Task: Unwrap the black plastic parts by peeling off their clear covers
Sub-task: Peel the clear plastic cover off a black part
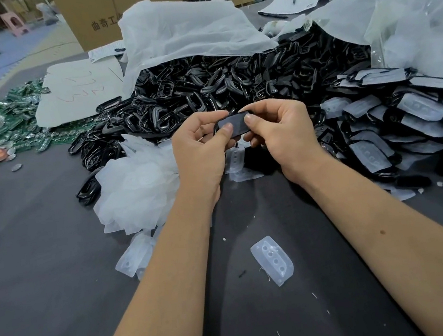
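Both hands hold one black plastic part (235, 124) with a clear cover on its face, above the dark table. My left hand (201, 148) pinches its left end with thumb and fingers. My right hand (280, 132) grips its right end, thumb on the cover. To the right lies a heap of covered black parts (411, 120). Behind my hands is a pile of bare black parts (218, 86). Peeled clear covers (135, 184) are heaped at the left, and one loose cover (273, 259) lies between my forearms.
A white bag (182, 32) drapes over the back of the black pile, another bag (405, 8) at the right. Green circuit boards (17, 121) are spread at the far left beside a white sheet (77, 91). A cardboard box (93, 12) stands behind. Grey table (45, 275).
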